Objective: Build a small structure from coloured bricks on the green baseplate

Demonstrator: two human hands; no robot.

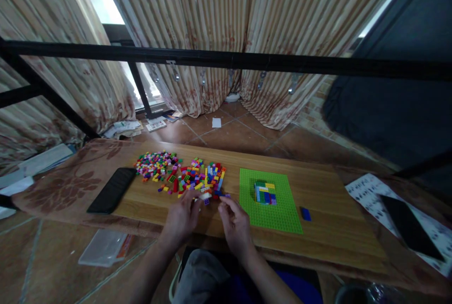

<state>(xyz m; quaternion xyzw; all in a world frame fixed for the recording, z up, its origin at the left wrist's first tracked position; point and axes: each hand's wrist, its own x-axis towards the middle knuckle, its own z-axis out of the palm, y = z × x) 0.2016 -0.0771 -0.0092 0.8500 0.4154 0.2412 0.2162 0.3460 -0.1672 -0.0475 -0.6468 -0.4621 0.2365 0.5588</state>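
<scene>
My left hand (183, 214) is at the near edge of the loose bricks, fingers bent and close to a white brick (205, 196); whether it grips anything is too small to tell. My right hand (235, 221) is between the brick pile and the green baseplate (293, 217), thumb and fingers apart, near a few blue and purple bricks. Many small coloured bricks (153, 165) lie spread on the wooden board (328, 238). On the baseplate stands a small multicoloured brick build (264, 193). A blue brick (305, 214) lies right of the baseplate.
A black phone (112, 191) lies at the board's left end. On the right, another dark device (411, 226) rests on a printed sheet (367, 191). A black metal rail (226, 58) crosses in front of the curtains. A clear plastic box (102, 247) is on the floor.
</scene>
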